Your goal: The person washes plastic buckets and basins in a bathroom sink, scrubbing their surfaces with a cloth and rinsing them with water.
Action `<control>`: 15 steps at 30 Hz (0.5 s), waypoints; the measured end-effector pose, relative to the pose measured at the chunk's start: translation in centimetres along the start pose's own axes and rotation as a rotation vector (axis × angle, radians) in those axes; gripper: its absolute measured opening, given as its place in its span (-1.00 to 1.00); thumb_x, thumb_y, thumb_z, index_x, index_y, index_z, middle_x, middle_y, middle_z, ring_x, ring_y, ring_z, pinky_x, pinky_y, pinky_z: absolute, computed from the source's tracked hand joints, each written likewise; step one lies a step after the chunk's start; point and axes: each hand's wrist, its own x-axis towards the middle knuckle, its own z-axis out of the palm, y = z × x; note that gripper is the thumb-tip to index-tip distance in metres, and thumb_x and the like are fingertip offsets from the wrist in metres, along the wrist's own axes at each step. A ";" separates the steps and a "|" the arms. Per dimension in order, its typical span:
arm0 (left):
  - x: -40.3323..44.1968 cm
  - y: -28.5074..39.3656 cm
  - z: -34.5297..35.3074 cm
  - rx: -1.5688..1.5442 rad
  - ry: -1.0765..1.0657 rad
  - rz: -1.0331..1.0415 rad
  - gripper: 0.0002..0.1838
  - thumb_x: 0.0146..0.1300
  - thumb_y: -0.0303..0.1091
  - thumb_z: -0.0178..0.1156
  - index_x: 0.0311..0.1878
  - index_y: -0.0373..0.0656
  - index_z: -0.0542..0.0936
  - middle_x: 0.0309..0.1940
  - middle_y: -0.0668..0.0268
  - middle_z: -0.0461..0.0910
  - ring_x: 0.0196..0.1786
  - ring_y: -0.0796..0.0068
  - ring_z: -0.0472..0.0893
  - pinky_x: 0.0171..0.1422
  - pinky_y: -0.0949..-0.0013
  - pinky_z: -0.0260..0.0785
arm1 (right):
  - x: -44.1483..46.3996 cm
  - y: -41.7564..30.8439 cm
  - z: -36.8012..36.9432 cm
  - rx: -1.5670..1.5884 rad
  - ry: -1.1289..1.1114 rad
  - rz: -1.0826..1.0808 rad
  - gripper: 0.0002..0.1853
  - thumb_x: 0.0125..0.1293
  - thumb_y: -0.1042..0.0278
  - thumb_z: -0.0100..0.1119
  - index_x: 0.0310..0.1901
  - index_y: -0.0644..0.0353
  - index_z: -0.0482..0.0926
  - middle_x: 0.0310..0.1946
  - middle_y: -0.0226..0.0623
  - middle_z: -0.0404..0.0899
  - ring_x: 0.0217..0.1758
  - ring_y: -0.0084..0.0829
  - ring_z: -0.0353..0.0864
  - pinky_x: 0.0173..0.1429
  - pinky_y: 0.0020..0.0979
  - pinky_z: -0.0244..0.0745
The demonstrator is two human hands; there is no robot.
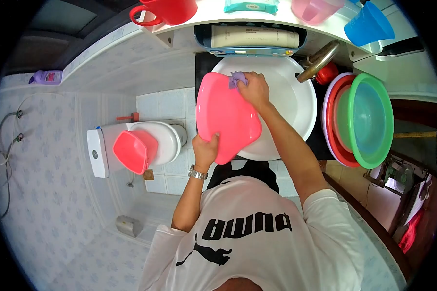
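A pink plastic basin (226, 111) is held tilted over the left part of the white sink (291, 106). My left hand (206, 149) grips its lower left edge, the thumb lying on the pink surface. In my right hand (254, 90) is a crumpled purple cloth (238, 79), pressed against the basin's upper right edge. Both hands are closed. Part of the sink bowl is hidden behind the basin and my right forearm.
A brass-coloured faucet (319, 62) stands at the sink's back right. Stacked basins, a green one (388, 109) outermost, are at right. Above is a shelf (206, 18) with a red mug (172, 10) and blue cup (369, 24). A red bucket (136, 150) sits on the toilet (167, 143).
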 end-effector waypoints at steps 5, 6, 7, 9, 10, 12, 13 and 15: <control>0.8 -0.1 0.2 0.131 -0.096 -0.057 -0.85 0.21 -0.40 0.27 -0.26 -0.30 0.66 -0.45 0.09 0.70 -0.40 0.27 0.69 -0.28 0.27 0.48 | -2.2 -3.4 0.4 0.221 0.106 -0.029 -0.66 0.17 0.30 0.20 -0.01 0.17 0.65 -0.07 -0.07 0.59 0.01 0.03 0.54 0.08 -0.07 0.48; 0.7 -0.1 0.3 0.133 -0.101 -0.058 -0.85 0.21 -0.40 0.27 -0.26 -0.30 0.66 -0.45 0.09 0.70 -0.40 0.27 0.69 -0.28 0.27 0.48 | -3.1 -5.2 0.9 0.349 0.079 -0.004 -0.62 0.16 0.30 0.21 0.02 0.21 0.61 0.00 -0.05 0.55 0.03 0.03 0.53 0.11 -0.07 0.47; 0.9 0.0 0.5 0.055 -0.036 -0.014 -0.84 0.22 -0.39 0.27 -0.23 -0.30 0.67 -0.43 0.10 0.70 -0.37 0.30 0.69 -0.25 0.28 0.48 | -4.3 -6.6 1.7 0.369 0.091 -0.075 -0.60 0.15 0.32 0.22 0.04 0.23 0.58 0.04 -0.04 0.51 0.07 0.01 0.51 0.13 -0.08 0.47; 0.9 -0.4 0.5 -0.025 0.020 0.027 -0.83 0.23 -0.39 0.26 -0.21 -0.29 0.67 -0.41 0.11 0.71 -0.35 0.32 0.69 -0.21 0.29 0.49 | -7.5 -7.1 2.5 0.383 0.104 -0.138 -0.59 0.14 0.33 0.23 0.05 0.24 0.54 0.09 -0.03 0.47 0.10 0.00 0.50 0.15 -0.09 0.46; 0.9 -1.3 0.1 -0.085 0.044 -0.010 -0.81 0.26 -0.39 0.27 -0.15 -0.32 0.65 -0.33 0.19 0.71 -0.31 0.42 0.66 -0.18 0.34 0.48 | -8.9 -7.0 2.6 0.363 0.037 -0.167 -0.60 0.12 0.35 0.24 0.04 0.23 0.55 0.08 -0.04 0.47 0.13 -0.01 0.48 0.16 -0.10 0.46; 0.4 -2.8 -0.8 -0.143 0.074 -0.052 -0.78 0.28 -0.40 0.28 -0.09 -0.34 0.63 -0.26 0.27 0.71 -0.27 0.52 0.62 -0.14 0.38 0.48 | -10.0 -6.0 3.3 0.347 -0.038 -0.198 -0.60 0.11 0.36 0.25 0.02 0.22 0.56 0.08 -0.06 0.47 0.15 -0.02 0.47 0.17 -0.11 0.47; 0.0 -3.3 -1.2 -0.237 0.096 -0.155 -0.77 0.28 -0.43 0.26 -0.05 -0.35 0.61 -0.20 0.28 0.69 -0.22 0.51 0.62 -0.09 0.39 0.47 | -10.2 -4.5 3.2 0.236 -0.072 -0.253 -0.60 0.10 0.38 0.24 0.02 0.23 0.57 0.10 -0.09 0.47 0.12 -0.06 0.49 0.13 -0.13 0.49; -0.6 -4.1 -1.5 -0.332 0.115 -0.253 -0.74 0.28 -0.47 0.25 0.00 -0.37 0.59 -0.14 0.30 0.67 -0.16 0.50 0.61 -0.04 0.40 0.47 | -9.5 -2.2 3.0 0.124 -0.100 -0.309 -0.60 0.09 0.40 0.22 0.02 0.23 0.57 0.12 -0.13 0.48 0.09 -0.09 0.51 0.10 -0.16 0.52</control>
